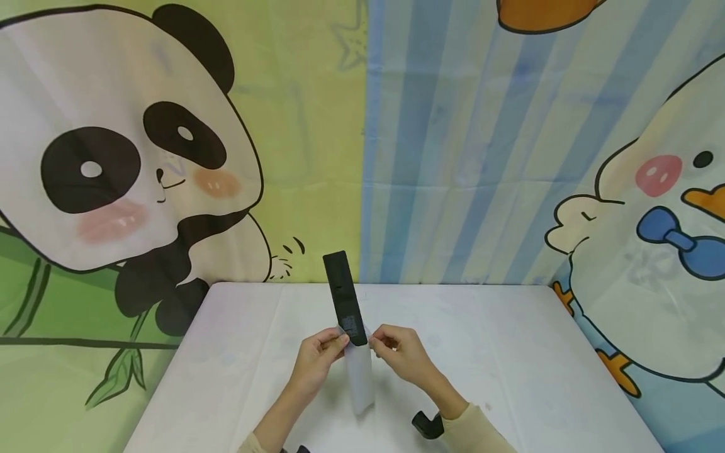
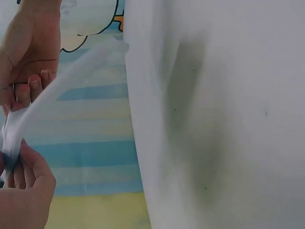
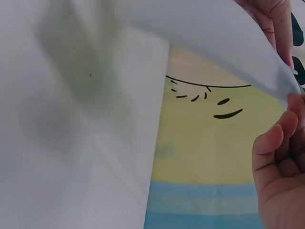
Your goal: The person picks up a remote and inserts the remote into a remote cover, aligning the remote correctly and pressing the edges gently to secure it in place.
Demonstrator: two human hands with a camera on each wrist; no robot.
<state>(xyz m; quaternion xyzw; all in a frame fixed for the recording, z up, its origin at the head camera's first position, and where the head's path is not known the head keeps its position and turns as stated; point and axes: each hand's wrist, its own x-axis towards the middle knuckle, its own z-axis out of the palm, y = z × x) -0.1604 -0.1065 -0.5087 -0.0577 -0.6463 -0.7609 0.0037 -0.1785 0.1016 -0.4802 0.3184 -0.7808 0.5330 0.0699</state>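
Note:
A long black bar (image 1: 342,296), like a remote control with a printed label near its lower end, stands tilted, its lower end at the mouth of a translucent white sleeve (image 1: 359,380). My left hand (image 1: 321,353) pinches the sleeve's mouth at the left edge between thumb and fingers. On the opposite edge, my right hand (image 1: 399,352) pinches the mouth too. The left wrist view has the sleeve (image 2: 71,71) slanting up from between both hands, and the right wrist view has its broad side (image 3: 200,33) beside the right hand's curled fingers (image 3: 269,138). Neither wrist view shows the black bar.
The white tabletop (image 1: 481,352) lies under both hands, with soft shadows on it. Behind it hangs a cloth backdrop (image 1: 306,157) with a panda and a duck-like figure. A small black device (image 1: 427,426) is by the right wrist, another dark one (image 1: 303,449) by the left.

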